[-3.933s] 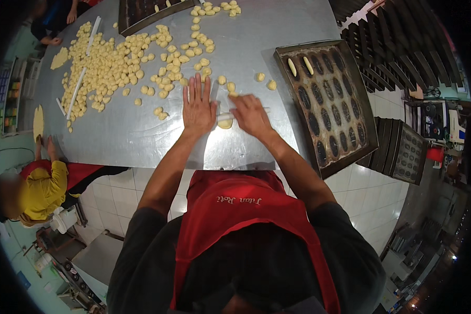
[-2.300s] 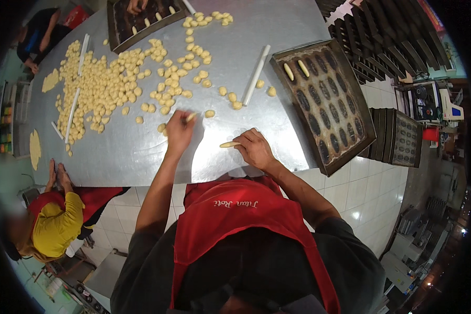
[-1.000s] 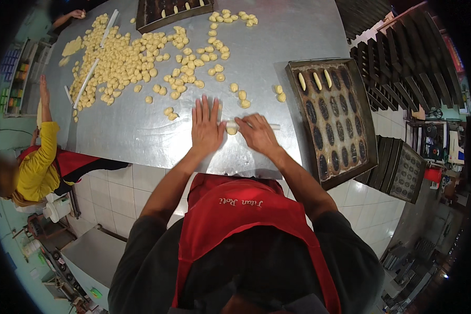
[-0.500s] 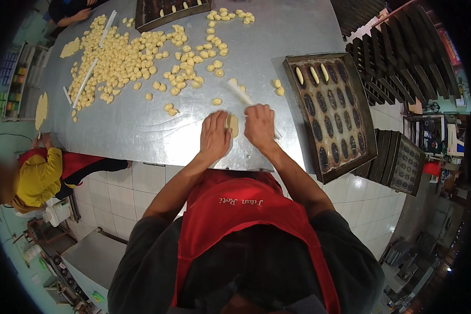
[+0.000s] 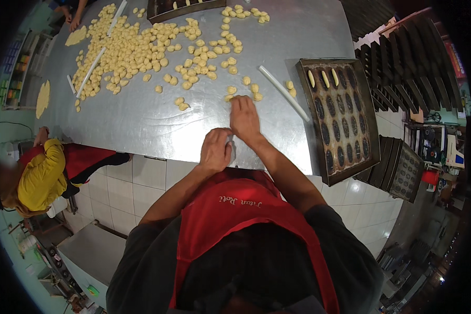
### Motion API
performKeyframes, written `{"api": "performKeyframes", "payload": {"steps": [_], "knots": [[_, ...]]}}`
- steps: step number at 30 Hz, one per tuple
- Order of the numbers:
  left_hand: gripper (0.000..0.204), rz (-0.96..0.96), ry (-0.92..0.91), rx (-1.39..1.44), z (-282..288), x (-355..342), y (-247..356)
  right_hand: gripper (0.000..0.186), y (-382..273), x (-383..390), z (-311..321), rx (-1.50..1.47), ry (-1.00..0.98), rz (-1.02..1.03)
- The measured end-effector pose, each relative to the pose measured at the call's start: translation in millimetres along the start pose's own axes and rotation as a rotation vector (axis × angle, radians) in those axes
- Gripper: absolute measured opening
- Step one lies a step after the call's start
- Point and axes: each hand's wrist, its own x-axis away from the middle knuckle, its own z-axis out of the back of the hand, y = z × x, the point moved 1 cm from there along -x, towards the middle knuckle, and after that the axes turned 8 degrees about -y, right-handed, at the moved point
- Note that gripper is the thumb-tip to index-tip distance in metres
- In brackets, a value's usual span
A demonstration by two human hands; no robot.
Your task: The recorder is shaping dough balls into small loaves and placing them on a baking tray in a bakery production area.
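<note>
My left hand [image 5: 216,149] is closed, fingers curled down on the steel table [image 5: 125,118] near its front edge; anything under them is hidden. Above and right of it, my right hand [image 5: 244,118] is also curled on the metal, its fingertips next to some dough balls [image 5: 231,90], and its grip is hidden. A white rolling pin [image 5: 282,92] lies diagonally to the right, untouched. Farther right is a dark baking tray [image 5: 324,172] of oval hollows, with three pale dough sticks [image 5: 325,78] in its top row. A large heap of dough balls [image 5: 120,55] spreads across the upper left.
Another tray [image 5: 154,15] sits at the back. Co-workers stand at the left [image 5: 39,183] and upper left [image 5: 76,15]. Stacked dark trays [image 5: 403,68] fill the right side, more [image 5: 395,172] below them. Flattened dough [image 5: 43,99] lies near the left edge.
My right hand has let go of the rolling pin, which now lies aside, and moved forward and left. My left hand has drawn back slightly; the flattened dough piece between them is out of sight.
</note>
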Motion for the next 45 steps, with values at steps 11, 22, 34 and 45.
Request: {"api": "performKeyframes", "payload": {"steps": [11,22,34,45], "knots": [[0.034,0.137,0.165,0.026,56.9,-49.9,-85.3,0.080,-24.2,-5.8,0.9,0.163,0.044,0.011],[0.022,0.340,-0.017,0.233,21.3,-108.5,-62.1,0.031,24.7,77.5,33.3,-0.173,0.010,0.042],[0.021,0.461,0.310,0.480,23.2,4.4,-27.3,0.025,265.5,8.1,273.4,-0.828,1.089,-0.152],[0.021,0.604,0.283,0.596,-9.1,22.2,0.2,0.036,365.8,-14.2,176.2,0.068,0.429,-0.585]]}}
